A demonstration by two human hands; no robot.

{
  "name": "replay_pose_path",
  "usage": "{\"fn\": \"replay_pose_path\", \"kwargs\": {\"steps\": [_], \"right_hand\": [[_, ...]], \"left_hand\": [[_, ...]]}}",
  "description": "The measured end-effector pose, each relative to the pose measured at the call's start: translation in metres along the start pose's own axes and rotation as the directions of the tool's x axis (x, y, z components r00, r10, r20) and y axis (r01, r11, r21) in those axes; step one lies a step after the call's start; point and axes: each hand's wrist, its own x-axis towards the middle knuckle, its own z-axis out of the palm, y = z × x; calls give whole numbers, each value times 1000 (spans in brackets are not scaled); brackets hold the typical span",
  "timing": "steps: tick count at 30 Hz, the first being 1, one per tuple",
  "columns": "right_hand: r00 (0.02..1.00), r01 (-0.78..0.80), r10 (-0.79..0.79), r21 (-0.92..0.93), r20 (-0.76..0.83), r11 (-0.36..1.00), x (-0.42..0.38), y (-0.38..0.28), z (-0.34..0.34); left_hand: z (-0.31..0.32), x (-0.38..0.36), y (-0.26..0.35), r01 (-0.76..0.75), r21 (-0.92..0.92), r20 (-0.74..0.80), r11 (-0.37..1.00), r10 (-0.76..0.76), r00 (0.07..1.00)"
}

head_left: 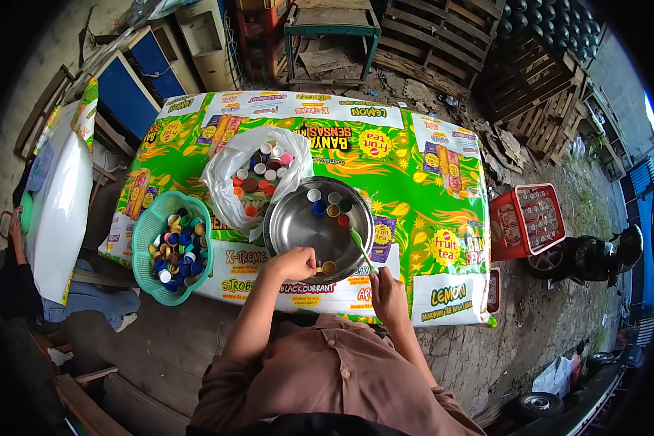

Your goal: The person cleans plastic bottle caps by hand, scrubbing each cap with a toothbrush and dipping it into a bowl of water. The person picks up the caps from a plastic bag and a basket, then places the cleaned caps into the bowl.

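**Desk:** What do I see from your headcam?

**Operator:** I'm looking down at a table (414, 182) draped in green drink banners. My left hand (292, 263) hovers over the near rim of a steel bowl (298, 229), fingers pinched on a gold bottle cap (328, 267) at the bowl's six o'clock. My right hand (386, 289), at the bowl's five o'clock, is clenched round a green-tipped tool (359, 245) that slants up over the rim.

**Desk:** And around the bowl?

**Operator:** A few loose caps (328, 205) lie at the bowl's twelve o'clock, inside it. At its ten o'clock, touching the rim, a white plastic bag (229, 174) gapes, full of caps. At nine o'clock a green basket (147, 236) holds mostly blue and gold ones. A red crate (512, 232) stands on the ground at three o'clock, well apart.
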Motion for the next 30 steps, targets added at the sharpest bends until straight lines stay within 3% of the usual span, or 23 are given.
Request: {"fn": "replay_pose_path", "kwargs": {"steps": [7, 9, 10, 11, 13, 18, 21, 26, 30], "right_hand": [[1000, -16, 16, -25, -27, 1000, -2, 1, -1], [999, -28, 27, -28, -29, 999, -3, 1, -3], [999, -37, 36, -29, -27, 999, -3, 0, -3], [999, -39, 38, -29, -30, 999, -3, 1, -3], [998, -62, 62, -4, -20, 998, -3, 1, -3], [997, -73, 73, -18, -19, 997, -4, -2, -3], [996, -86, 86, -15, -14, 996, -3, -3, -5], [997, -71, 70, -28, -17, 997, -3, -1, -3], [997, -77, 77, -28, -12, 997, -2, -1, -2]], "left_hand": [[-7, 4, 0, 0, -2, 93, 1000, 0, 996], [-10, 3, -2, -72, -238, -24, 969, 68, 997], [-10, 6, -5, -147, -229, -129, 962, 120, 984], [-10, 7, -5, -148, -228, -127, 962, 122, 984], [-15, 9, 1, -322, 0, -453, 947, 287, 844], [-13, 25, -5, -293, 96, -436, 951, 305, 847], [-10, 33, -10, -365, 21, -505, 931, 325, 800], [-8, 37, -8, -358, -127, -460, 925, 264, 848], [-7, 36, -4, -305, -77, -460, 949, 237, 856]]}}
